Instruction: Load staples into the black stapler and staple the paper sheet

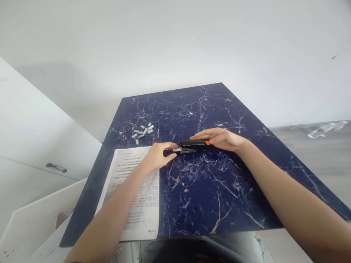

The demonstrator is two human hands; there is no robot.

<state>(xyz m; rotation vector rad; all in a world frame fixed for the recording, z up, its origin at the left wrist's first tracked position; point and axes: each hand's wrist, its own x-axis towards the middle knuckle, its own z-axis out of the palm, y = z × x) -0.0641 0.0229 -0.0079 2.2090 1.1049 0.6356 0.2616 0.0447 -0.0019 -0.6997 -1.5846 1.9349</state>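
Note:
A black stapler with an orange part at its right end lies sideways on the dark blue marbled table. Its left part shows a silvery metal channel between the upper arm and the base. My left hand pinches the stapler's left end between thumb and fingers. Around the right end, beside the orange part, my right hand is closed, fingers reaching along the far side. Beneath my left forearm lies a printed sheet of paper. Several small silvery staple strips are scattered beyond the sheet.
A white bin with papers in it stands at the lower left, below a white cabinet with a dark handle. The wall rises behind the table. A clear plastic item lies on the floor at right.

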